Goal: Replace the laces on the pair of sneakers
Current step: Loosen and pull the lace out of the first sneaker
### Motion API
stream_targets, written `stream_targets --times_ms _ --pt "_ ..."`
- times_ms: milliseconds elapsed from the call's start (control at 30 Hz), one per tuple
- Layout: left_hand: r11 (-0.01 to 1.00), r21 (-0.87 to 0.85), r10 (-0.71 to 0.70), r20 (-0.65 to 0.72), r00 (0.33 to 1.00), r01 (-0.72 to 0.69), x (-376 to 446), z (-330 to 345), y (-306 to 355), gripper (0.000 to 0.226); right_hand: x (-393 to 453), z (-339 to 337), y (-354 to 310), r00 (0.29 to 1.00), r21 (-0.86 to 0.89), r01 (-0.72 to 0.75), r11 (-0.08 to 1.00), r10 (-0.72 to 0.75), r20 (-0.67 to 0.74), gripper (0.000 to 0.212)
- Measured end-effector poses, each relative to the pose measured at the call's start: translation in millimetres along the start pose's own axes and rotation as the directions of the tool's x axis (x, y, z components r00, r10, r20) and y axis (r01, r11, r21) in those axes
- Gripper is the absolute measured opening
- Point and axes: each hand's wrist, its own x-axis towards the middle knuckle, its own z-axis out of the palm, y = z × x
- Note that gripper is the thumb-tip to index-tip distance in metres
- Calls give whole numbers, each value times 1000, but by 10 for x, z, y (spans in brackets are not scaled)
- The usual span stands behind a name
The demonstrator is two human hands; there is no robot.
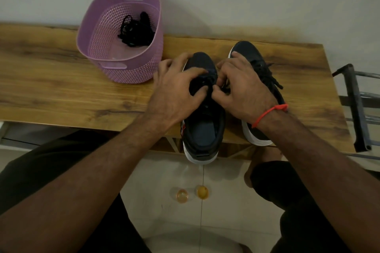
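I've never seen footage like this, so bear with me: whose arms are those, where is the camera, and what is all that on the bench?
No machine here: a person works with two bare hands, and the single camera sits on their head, looking forward and down.

On the wooden table stand two dark sneakers with white soles. Both hands work at the laces of the left sneaker, whose heel juts over the table's near edge. The left hand rests over its front; the right hand, with a red thread at the wrist, pinches near the lacing. Exactly what the fingers grip is hidden.

The right sneaker is laced in black. The purple basket holds a tangle of black laces. Two small amber things lie on the floor.
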Motion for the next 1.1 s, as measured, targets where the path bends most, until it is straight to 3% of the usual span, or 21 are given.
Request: stream_targets --times_ms 167,267,367,433,600,733,867,1000,1100 --pt "999 33 -11 -18 1000 11 15 55 11 23 1 19 2 1000 -8 -4 1000 4 28 13" --pt "986 -163 -71 -173 982 43 73 -53 -18 14 9 7 9 1000 -12 2 1000 -2 7 12" --pt "915 -392 -234 -327 916 94 123 -233 -83 9 7 3 18 1000 -7 -8 1000 8 14 12" --pt "920 -366 -260 -301 918 141 135 -276 -135 11 9 4 20 1000 -6 -7 1000 7 21 12" --pt "991 -112 -79 -73 994 70 31 -95 -56 46 10 13 11 1000 3 -9 1000 9 23 12" --pt "999 -8 -34 -11 999 34 -22 41 24 27 3 21 9 999 12 -18 1000 18 34 14" --pt "996 -80 -31 -98 995 23 21 -32 34 16 1 15 8 999 14 -24 1000 23 48 14" --pt "953 -281 -190 -262 946 114 105 -240 -90 12 2 9 8 998 18 -30 999 29 51 14" --pt "950 -281 -210 -259 943 135 95 -264 -106 12 13 1 12 998 15 -29 999 28 61 15"
